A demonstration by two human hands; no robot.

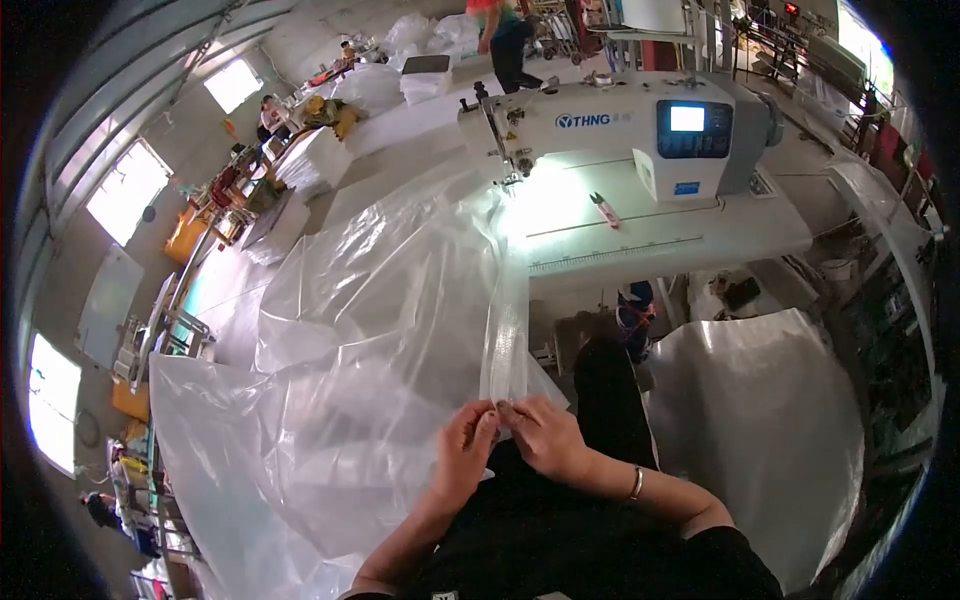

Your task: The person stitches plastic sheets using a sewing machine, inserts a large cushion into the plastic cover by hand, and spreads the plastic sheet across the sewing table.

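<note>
Both my hands meet at the near end of a folded strip of translucent plastic sheet. My left hand pinches the strip's edge from the left, and my right hand pinches it from the right, with the fingertips nearly touching. From there the strip runs forward to the lit needle area of a white sewing machine. The rest of the plastic sheet spreads in wrinkles to the left. Small thread snips lie on the machine bed, right of the needle.
A translucent sheet hangs at the right, beside my leg. Stacks of folded sheets stand at the back left. A person is behind the machine, and another person is farther left.
</note>
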